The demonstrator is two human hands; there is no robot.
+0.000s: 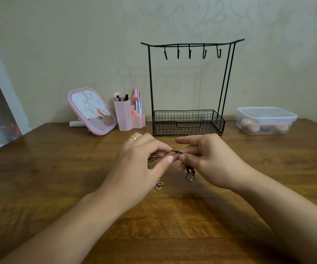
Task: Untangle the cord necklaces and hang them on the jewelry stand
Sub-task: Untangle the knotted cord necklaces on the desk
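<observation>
hands: 2 | left hand (140, 159) and right hand (209, 159) each pinch the dark cord necklaces (174, 152) above the desk (58, 168) | pendants: 2 | jewelry stand (189, 88) behind, hooks: 5, all bare

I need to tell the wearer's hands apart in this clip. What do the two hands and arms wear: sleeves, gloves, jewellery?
Both forearms are bare to the frame's bottom edge: no sleeves, gloves, watch or bracelet show. The left hand wears a plain gold ring on one finger. The right hand shows no ring. Its nails look short and unpainted.
</observation>
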